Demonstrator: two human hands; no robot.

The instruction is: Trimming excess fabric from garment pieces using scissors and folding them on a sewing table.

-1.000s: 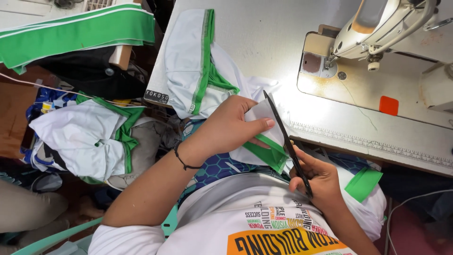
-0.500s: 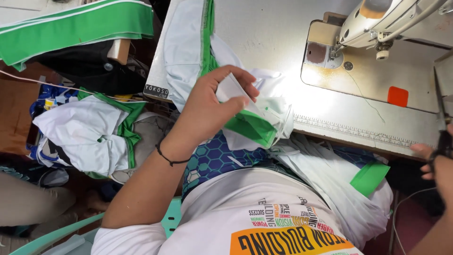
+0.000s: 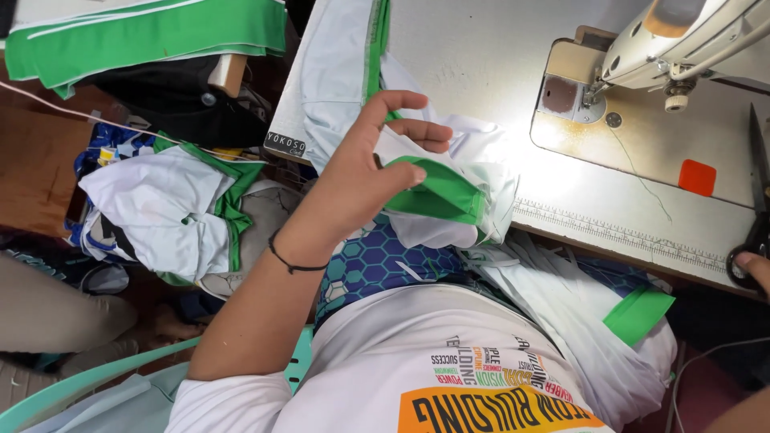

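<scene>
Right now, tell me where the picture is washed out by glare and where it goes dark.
Head view: strong glare whitens the sewing table and the white cloth beside the left hand; the green band stays sharp; the floor at the left lies in shadow; the right hand is cut off by the frame edge.

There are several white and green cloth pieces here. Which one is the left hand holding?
The left hand holds the white piece with the green band at the table edge. The pile at left and the green-striped stack above it lie untouched.
</scene>
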